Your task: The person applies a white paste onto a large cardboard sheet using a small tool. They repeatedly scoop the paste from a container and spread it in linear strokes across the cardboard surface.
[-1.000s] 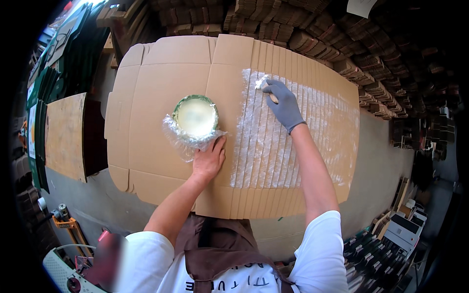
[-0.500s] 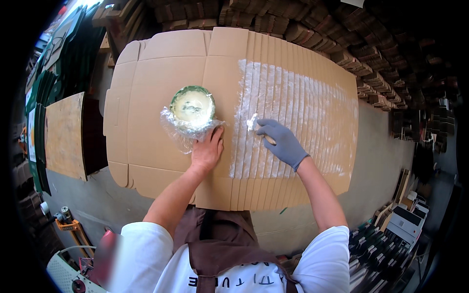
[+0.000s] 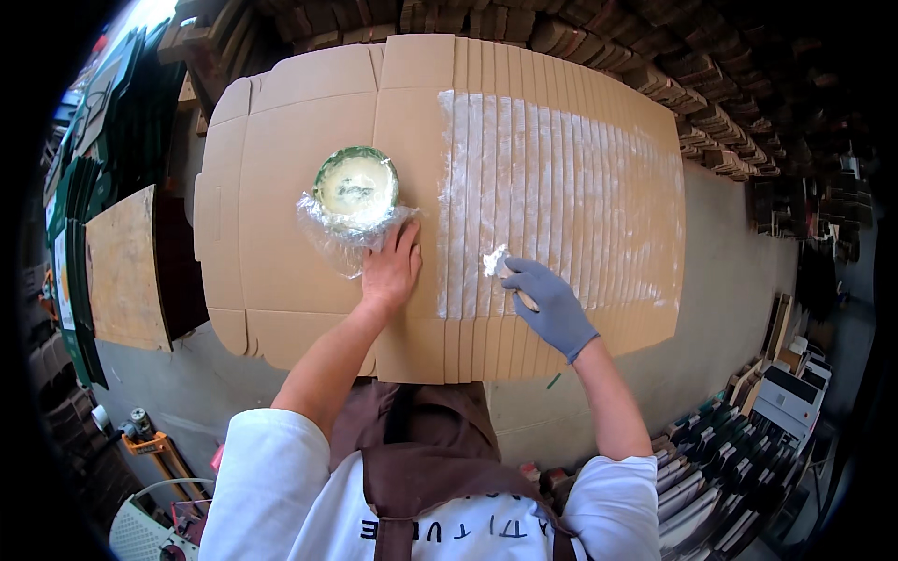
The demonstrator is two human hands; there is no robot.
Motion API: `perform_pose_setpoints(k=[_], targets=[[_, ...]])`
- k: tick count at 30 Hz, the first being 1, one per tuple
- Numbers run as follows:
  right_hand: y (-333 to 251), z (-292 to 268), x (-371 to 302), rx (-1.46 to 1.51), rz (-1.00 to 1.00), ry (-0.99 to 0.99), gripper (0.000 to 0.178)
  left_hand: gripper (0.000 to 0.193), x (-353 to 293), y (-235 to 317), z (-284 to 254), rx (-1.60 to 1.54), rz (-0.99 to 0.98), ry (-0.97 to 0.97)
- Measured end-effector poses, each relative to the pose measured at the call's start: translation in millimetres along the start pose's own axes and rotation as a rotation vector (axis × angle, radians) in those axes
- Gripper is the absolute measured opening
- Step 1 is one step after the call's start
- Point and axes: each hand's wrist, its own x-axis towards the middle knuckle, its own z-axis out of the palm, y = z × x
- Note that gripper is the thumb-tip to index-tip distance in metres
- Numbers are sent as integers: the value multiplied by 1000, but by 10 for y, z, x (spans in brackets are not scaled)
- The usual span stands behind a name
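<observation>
My right hand (image 3: 556, 311), in a grey glove, grips a brush (image 3: 525, 298) by its wooden handle. White paste coats the brush's bristles (image 3: 496, 261), which are over the overlapping cardboard edges. My bare left hand (image 3: 391, 268) lies flat with fingers stretched on the cardboard, its fingertips by the crumpled clear plastic film (image 3: 329, 237). That film gathers round the near side of a round green tub (image 3: 355, 185) of whitish paste. Several flat cardboard sheets (image 3: 309, 122) lie fanned to the right, and wet white streaks (image 3: 561, 206) cover the middle of their edges.
Stacks of folded cardboard (image 3: 645, 65) line the far side and far right. A wooden board (image 3: 124, 266) and dark green panels (image 3: 122, 112) stand at the left. At the lower right are a white machine (image 3: 788, 402) and a row of dark-and-white panels (image 3: 720, 467).
My right hand has drawn the brush nearer to me across the streaked edges. My left hand stays beside the tub; the whole view has shifted slightly.
</observation>
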Motion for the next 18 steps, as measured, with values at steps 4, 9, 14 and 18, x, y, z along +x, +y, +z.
perform_pose_setpoints(k=[4, 9, 14, 18], targets=[[-43, 204, 2, 15, -13, -1, 21, 47, 3, -7, 14, 15, 34, 43], [-155, 218, -116, -162, -16, 27, 23, 46, -8, -62, 97, 75, 69, 131], [-125, 387, 94, -143, -35, 116, 23, 46, 14, -61, 83, 59, 65, 116], [-125, 408, -109, -70, 25, -44, 22, 46, 7, -63, 89, 47, 70, 136]])
